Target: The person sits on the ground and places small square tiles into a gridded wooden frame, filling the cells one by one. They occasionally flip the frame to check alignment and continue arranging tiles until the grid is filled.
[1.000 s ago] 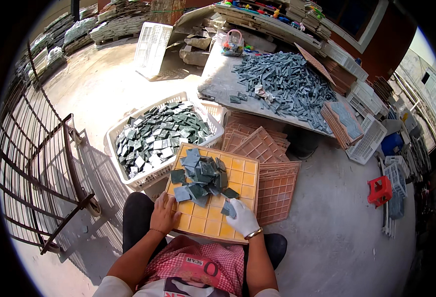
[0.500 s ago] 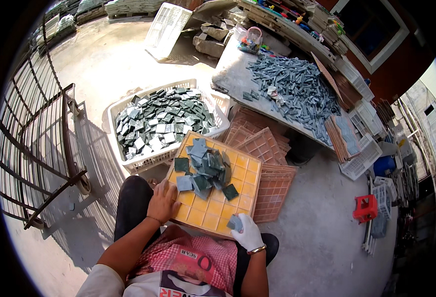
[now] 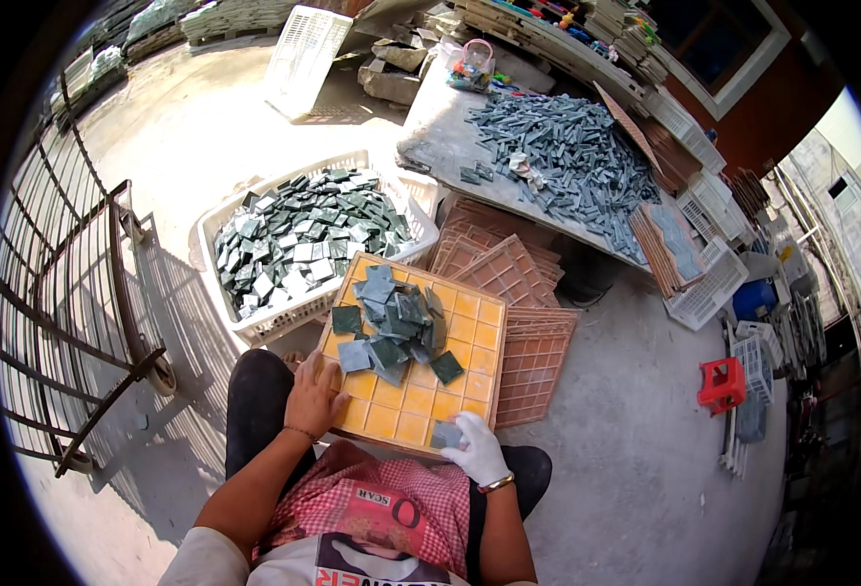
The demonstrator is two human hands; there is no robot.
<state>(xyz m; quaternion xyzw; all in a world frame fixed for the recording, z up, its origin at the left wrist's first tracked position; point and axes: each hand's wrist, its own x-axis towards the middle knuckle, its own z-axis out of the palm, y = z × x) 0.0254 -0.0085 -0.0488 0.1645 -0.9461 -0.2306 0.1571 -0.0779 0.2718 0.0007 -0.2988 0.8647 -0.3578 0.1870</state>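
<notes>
A yellow grid tray [image 3: 420, 400] with a pale rim lies tilted across my lap. My bare left hand [image 3: 313, 393] grips its left edge, the thumb over the top and part of the fingers out of sight. On the tray's upper half sits a loose heap of grey-green square stone tiles [image 3: 399, 317]. My right hand [image 3: 477, 453], in a white glove, is at the near right corner, its fingers closed at the edge of a grey square tile [image 3: 444, 435]. That tile lies about flat in a corner cell.
A white plastic crate [image 3: 254, 332] full of dark square tiles stands ahead, left of the tray. Brown grid trays [image 3: 533, 376] are stacked at the right. Beyond them, a low table [image 3: 435, 146] bears a pile of narrow stone strips. A metal rack [image 3: 127, 283] stands left; a red stool [image 3: 720, 386] stands right.
My right hand has brought the grey tile from a tilted hold at the corner down into the corner cell. My left hand stays at the tray's edge. The whole view has shifted slightly.
</notes>
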